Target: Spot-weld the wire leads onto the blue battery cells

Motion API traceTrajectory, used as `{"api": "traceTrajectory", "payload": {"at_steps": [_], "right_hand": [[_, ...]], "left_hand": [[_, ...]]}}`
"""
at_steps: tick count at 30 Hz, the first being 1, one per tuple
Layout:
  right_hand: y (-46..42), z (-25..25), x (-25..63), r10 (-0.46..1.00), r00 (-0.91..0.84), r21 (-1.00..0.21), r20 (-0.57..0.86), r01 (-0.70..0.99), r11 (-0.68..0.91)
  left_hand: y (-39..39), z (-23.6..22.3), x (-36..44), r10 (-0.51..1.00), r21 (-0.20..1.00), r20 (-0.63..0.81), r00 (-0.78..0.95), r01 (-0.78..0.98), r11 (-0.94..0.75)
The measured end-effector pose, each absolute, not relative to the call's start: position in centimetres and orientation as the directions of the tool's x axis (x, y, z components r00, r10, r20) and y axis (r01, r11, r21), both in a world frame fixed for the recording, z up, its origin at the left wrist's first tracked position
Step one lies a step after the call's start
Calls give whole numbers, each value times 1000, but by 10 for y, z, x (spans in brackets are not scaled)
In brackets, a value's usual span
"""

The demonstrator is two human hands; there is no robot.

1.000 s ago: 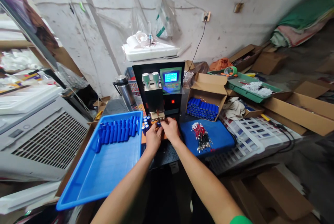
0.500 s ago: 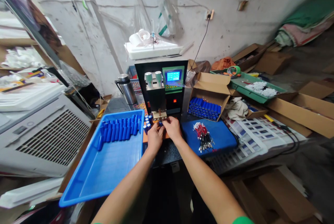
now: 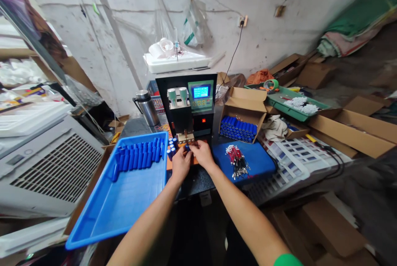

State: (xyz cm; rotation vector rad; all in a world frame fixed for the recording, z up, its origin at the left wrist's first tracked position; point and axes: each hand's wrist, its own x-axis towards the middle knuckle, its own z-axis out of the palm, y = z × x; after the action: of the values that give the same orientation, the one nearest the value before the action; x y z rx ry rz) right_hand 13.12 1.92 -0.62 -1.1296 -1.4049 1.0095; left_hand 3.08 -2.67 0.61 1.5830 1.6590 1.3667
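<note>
Just below the electrode tips [image 3: 186, 134] of a black spot-welding machine [image 3: 180, 119], I hold a blue cylindrical battery cell [image 3: 187, 147]. My left hand [image 3: 181, 164] is closed on it from the left, thumb and fingers pinched together. From the right, my right hand [image 3: 202, 154] pinches at the same cell; whether it also holds a small wire or tab is too small to tell. Several blue cells with pale ends [image 3: 171, 149] stand upright left of the electrodes, beside my left hand.
A blue tray [image 3: 124, 204] at left holds rows of blue cells. Right of the machine, a cardboard box [image 3: 245, 103] holds more cells. Red and black wire leads [image 3: 237, 162] lie on a blue pad [image 3: 260, 162]. A steel flask [image 3: 147, 109] stands behind the tray.
The view has shifted slightly. My hands and the battery cell have drawn a little toward me from the electrodes. The welder's screen now shows a different display.
</note>
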Motion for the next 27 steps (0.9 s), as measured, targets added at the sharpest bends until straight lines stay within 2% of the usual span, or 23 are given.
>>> {"api": "traceTrajectory", "payload": {"at_steps": [3,6,9,11,13,16,19,22,27], "right_hand": [[10,-3,136,976,-55,-964,211,155,217],[-4,4,145,960,-60,-913,275,296,280],[-17,14,156,888,-26,-744,459,536,400],[-22,21,162,825,-64,-603,561,652,461],[-23,26,167,793,-151,-496,590,707,504],[-20,30,169,784,-274,-409,557,730,547],[-16,27,167,779,-323,-376,537,735,564],[-8,21,170,781,-308,-375,543,743,554],[22,18,218,783,-61,-465,619,775,428]], "left_hand": [[-26,7,30,932,876,281,-229,457,-152],[-26,6,29,939,888,257,-228,440,-136],[-26,4,28,940,883,272,-205,441,-160],[-27,2,28,942,871,287,-175,456,-181],[-27,0,27,946,848,295,-135,493,-194],[-25,-3,25,947,800,313,-71,557,-223],[-20,-5,22,935,740,354,-23,618,-265],[-14,-4,21,941,688,336,-42,694,-214],[-11,2,23,965,611,259,-35,780,-136]]}}
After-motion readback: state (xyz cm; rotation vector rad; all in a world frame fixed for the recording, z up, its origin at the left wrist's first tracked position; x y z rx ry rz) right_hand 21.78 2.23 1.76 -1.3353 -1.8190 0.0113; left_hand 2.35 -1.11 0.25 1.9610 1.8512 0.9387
